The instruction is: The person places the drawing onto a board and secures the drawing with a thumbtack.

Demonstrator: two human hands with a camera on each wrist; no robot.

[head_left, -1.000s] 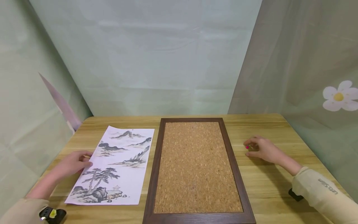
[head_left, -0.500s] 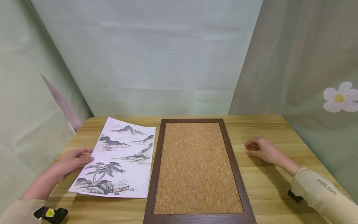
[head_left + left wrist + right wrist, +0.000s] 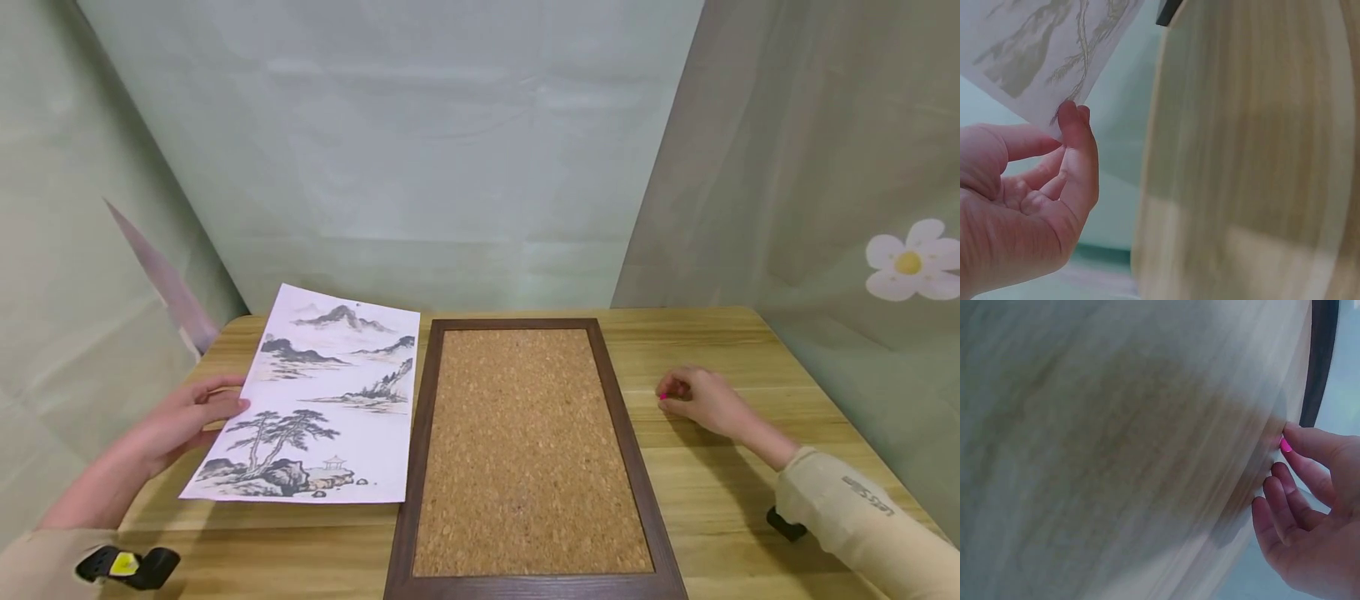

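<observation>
The left hand (image 3: 183, 417) pinches the left edge of the landscape print (image 3: 322, 400), thumb on top and fingers beneath, as the left wrist view shows with the paper (image 3: 1054, 56) caught at the fingertips. A second ago the print lay flat on the wooden surface (image 3: 720, 492); now its far end has risen off the wood and the whole sheet has swung up and a little toward the cork board (image 3: 528, 450), its right edge just beside the board's dark frame. So the lift is under way, but the sheet is not yet over the cork.

The right hand (image 3: 693, 398) has hardly moved. It rests on the surface to the right of the board, fingers curled, pinching a small pink pin (image 3: 663, 397) against the wood; the right wrist view shows the pink head (image 3: 1285, 445) at the fingertips.
</observation>
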